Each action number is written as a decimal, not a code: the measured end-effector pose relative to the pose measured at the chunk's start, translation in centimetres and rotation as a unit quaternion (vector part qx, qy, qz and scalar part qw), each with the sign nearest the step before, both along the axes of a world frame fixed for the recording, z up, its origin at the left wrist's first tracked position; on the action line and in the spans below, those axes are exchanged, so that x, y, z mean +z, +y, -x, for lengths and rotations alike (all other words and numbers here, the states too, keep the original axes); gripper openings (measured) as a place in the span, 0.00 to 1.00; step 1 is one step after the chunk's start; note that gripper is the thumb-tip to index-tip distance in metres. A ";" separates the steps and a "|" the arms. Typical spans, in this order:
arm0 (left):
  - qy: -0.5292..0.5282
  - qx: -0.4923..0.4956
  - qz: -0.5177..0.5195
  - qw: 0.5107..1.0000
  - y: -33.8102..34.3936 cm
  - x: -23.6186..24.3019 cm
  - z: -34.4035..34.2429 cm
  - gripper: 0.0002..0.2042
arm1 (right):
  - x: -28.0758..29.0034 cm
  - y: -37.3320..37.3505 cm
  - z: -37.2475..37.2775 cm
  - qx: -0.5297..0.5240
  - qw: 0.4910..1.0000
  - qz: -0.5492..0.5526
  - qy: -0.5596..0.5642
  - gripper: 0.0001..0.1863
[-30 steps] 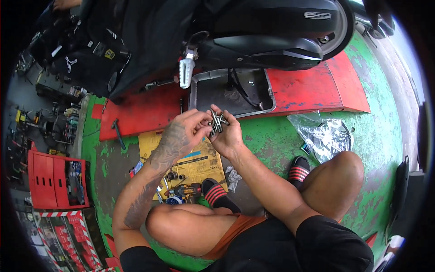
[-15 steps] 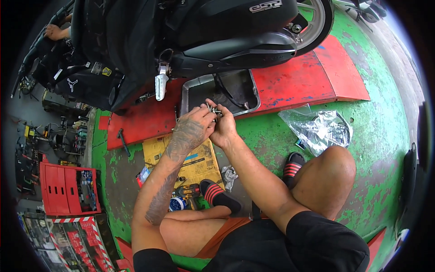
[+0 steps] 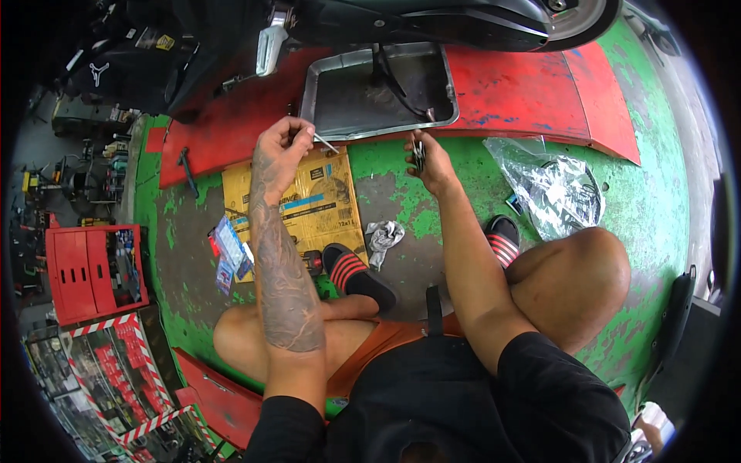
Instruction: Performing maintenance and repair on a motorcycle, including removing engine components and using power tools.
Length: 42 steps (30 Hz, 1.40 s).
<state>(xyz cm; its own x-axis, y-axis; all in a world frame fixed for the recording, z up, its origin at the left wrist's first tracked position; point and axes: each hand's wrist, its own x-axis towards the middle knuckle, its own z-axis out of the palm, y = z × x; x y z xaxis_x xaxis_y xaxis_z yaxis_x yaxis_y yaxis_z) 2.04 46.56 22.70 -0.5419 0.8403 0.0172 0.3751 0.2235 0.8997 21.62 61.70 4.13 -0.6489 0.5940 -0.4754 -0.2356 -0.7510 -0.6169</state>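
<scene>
Tray (image 3: 340, 100) lies beyond cardboard (image 3: 328, 220); left hand (image 3: 281, 148) pinches one bolt (image 3: 326, 143), right hand (image 3: 434, 163) clasps several.

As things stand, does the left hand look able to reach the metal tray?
Probably yes: the left hand is beside the near left corner of the metal tray, with nothing visible between them, though it holds a thin bolt.

The left grip (image 3: 279, 147) is pinched, thumb and fingertips drawn together and turned toward the right grip (image 3: 434, 163), which stands apart from it, fingers curled inward. Below the left grip, the tattooed left forearm (image 3: 284, 270) rises nearly straight; below the right grip, the right forearm (image 3: 473, 239) slants outward toward the elbow.
</scene>
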 end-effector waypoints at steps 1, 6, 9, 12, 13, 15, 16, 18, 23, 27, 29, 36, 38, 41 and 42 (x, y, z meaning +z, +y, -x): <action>-0.008 0.002 -0.002 1.000 -0.6 -2.2 0.5 0.07 | -1.5 -0.5 -0.2 0.028 0.997 -0.005 -0.069 0.10; -0.250 0.253 -0.142 0.924 -3.3 -11.3 1.9 0.06 | -8.0 -5.9 2.2 0.126 0.947 -0.095 -0.280 0.12; -0.346 0.398 -0.247 0.813 -2.6 -15.3 2.3 0.07 | -11.3 -6.8 4.3 0.118 0.897 -0.317 -0.284 0.17; -0.343 0.471 -0.271 0.766 -3.4 -17.1 2.1 0.07 | -10.7 -7.2 7.8 0.231 0.748 -0.482 -0.393 0.21; -0.334 0.486 -0.276 0.759 -3.3 -17.3 2.1 0.06 | -11.0 -6.6 9.1 0.229 0.746 -0.485 -0.394 0.21; -0.321 0.503 -0.282 0.751 -3.5 -17.1 2.7 0.06 | -11.5 -6.3 12.0 0.292 0.665 -0.578 -0.373 0.22; -0.320 0.505 -0.297 0.745 -2.9 -17.0 2.9 0.06 | -12.4 -5.7 13.0 0.322 0.636 -0.587 -0.383 0.22; -0.308 0.498 -0.314 0.748 -2.0 -16.5 3.0 0.05 | -13.9 -4.9 14.2 0.339 0.612 -0.594 -0.397 0.21; -0.275 0.466 -0.331 0.773 -2.2 -15.5 4.0 0.07 | -14.3 -5.4 15.5 0.379 0.586 -0.595 -0.398 0.18; -0.267 0.267 -0.332 0.865 -2.6 -13.6 3.9 0.05 | -13.9 -6.5 12.9 0.298 0.677 -0.557 -0.377 0.17; -0.300 0.087 -0.268 0.911 1.0 -11.0 1.3 0.05 | -16.2 -4.1 8.3 0.021 0.860 -0.441 -0.258 0.16; -0.276 -0.049 -0.284 0.917 8.5 -2.5 -6.2 0.09 | -8.6 -6.5 0.9 0.115 0.979 0.143 -0.087 0.09; -0.218 -0.025 -0.276 0.936 11.5 -1.8 -7.2 0.09 | -6.5 -5.4 0.1 0.151 0.974 0.156 -0.059 0.10; -0.177 -0.011 -0.296 0.939 13.9 -2.0 -7.4 0.08 | -3.2 -3.9 0.1 0.215 0.963 0.165 0.006 0.11; -0.152 -0.001 -0.311 0.938 14.2 -2.0 -7.1 0.08 | -2.2 -3.5 0.2 0.234 0.958 0.161 0.039 0.11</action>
<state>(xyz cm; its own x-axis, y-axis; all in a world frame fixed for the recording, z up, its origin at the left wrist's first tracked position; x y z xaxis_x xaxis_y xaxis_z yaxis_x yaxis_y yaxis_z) 9.16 60.73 20.65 -0.5988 0.7204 0.3500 0.0807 -0.3805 0.9212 21.46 58.25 1.96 -0.8494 0.0599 -0.5243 0.1375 -0.9341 -0.3296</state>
